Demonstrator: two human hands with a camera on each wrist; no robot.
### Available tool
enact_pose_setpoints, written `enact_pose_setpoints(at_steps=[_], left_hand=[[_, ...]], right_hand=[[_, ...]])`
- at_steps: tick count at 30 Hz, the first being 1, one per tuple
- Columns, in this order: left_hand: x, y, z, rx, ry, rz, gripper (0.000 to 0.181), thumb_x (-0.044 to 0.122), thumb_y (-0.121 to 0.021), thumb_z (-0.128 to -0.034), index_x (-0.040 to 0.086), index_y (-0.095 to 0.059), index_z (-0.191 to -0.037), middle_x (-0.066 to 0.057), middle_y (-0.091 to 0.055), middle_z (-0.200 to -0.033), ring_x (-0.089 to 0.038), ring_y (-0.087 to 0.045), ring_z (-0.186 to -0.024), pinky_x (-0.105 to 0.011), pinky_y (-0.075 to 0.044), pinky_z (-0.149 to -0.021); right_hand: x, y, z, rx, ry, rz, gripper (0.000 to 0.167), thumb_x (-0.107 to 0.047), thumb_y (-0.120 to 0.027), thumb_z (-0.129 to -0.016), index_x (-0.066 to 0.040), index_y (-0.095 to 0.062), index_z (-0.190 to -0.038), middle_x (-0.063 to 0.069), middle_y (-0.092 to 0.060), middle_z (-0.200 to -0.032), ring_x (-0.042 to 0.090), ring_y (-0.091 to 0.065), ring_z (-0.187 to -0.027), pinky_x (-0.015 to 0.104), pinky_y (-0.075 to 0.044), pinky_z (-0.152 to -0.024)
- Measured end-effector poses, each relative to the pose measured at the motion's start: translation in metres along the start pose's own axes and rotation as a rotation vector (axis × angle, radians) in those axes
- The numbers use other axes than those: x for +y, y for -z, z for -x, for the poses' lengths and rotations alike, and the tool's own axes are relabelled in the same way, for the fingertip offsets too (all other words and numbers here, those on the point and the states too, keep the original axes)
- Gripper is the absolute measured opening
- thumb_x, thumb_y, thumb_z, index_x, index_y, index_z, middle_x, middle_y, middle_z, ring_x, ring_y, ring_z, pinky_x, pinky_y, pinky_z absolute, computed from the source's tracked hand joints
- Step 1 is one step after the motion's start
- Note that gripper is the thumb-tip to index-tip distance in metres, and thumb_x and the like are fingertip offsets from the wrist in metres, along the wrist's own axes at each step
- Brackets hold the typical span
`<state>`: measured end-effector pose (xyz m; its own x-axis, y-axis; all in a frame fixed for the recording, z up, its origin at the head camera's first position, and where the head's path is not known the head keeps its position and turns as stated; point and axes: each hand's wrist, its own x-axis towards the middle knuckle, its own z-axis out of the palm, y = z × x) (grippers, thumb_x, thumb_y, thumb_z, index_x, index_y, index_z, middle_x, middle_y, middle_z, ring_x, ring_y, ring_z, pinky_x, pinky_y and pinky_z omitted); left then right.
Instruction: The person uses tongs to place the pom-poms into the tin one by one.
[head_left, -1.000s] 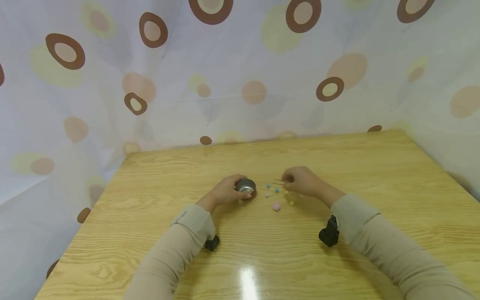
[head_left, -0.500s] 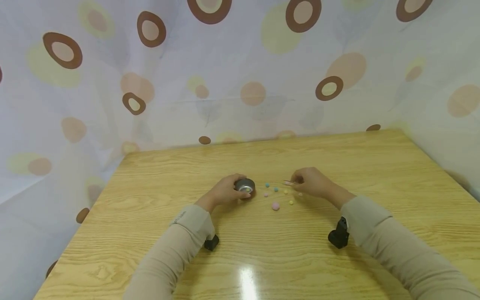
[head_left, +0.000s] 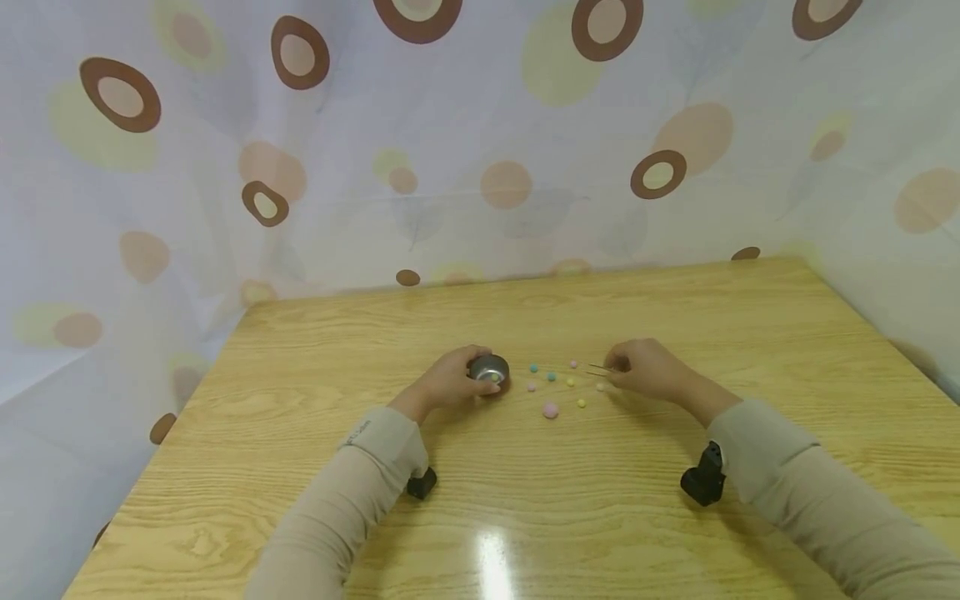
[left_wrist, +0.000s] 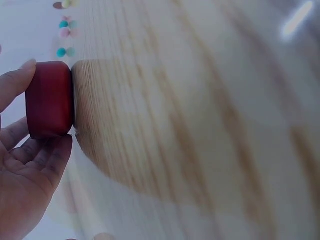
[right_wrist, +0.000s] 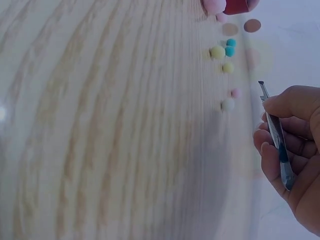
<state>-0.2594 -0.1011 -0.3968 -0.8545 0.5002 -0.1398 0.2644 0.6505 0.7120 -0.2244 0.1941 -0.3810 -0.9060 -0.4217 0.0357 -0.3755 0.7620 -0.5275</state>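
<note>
My left hand (head_left: pixel 452 380) holds a small round bowl (head_left: pixel 489 362) by its side, thumb and fingers on opposite sides. Inside, the bowl is shiny metal; its outer wall (left_wrist: pixel 50 100) looks dark red in the left wrist view. A small yellowish ball (head_left: pixel 494 379) lies in it. To the right, my right hand (head_left: pixel 647 369) pinches metal tweezers (right_wrist: pixel 276 131) between thumb and fingers. The tweezers' tips point left, stand apart in the head view and have nothing between them. Nearest to them are a small pink ball (head_left: pixel 573 364) and a whitish ball (head_left: pixel 600 387).
Between the hands lie two blue balls (head_left: pixel 551 377), another small pink ball (head_left: pixel 531 387), two yellow balls (head_left: pixel 581 403) and a larger pink ball (head_left: pixel 551 410) on the wooden table (head_left: pixel 480 467). A patterned cloth (head_left: pixel 450 225) hangs behind the table.
My right hand has moved to the right with the tweezers, away from the bowl. The small pink ball at the back now shows apart from the tweezers' tips. My left hand keeps holding the bowl.
</note>
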Motion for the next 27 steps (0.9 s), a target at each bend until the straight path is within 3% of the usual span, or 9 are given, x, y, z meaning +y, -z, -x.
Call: enact_pose_setpoints(at_steps=[12, 27], left_hand=[[0.000, 0.000, 0.000, -0.002, -0.006, -0.013, 0.064, 0.028, -0.065, -0.0768, 0.004, -0.036, -0.128, -0.011, -0.045, -0.120, -0.022, -0.046, -0.104, -0.033, -0.039, -0.084], [0.000, -0.001, 0.000, 0.007, -0.002, -0.007, 0.063, 0.026, -0.065, -0.0769, 0.003, -0.037, -0.128, -0.011, -0.045, -0.121, -0.022, -0.046, -0.105, -0.033, -0.038, -0.085]], right_hand=[[0.001, -0.001, 0.009, -0.033, -0.050, -0.036, 0.008, -0.003, -0.057, -0.079, 0.002, -0.061, -0.084, 0.002, -0.055, -0.070, 0.013, -0.046, -0.061, 0.027, -0.041, -0.054], [0.004, -0.006, 0.015, -0.064, -0.050, -0.031, 0.008, 0.001, -0.054, -0.078, 0.001, -0.061, -0.081, 0.002, -0.055, -0.072, 0.013, -0.045, -0.061, 0.026, -0.040, -0.053]])
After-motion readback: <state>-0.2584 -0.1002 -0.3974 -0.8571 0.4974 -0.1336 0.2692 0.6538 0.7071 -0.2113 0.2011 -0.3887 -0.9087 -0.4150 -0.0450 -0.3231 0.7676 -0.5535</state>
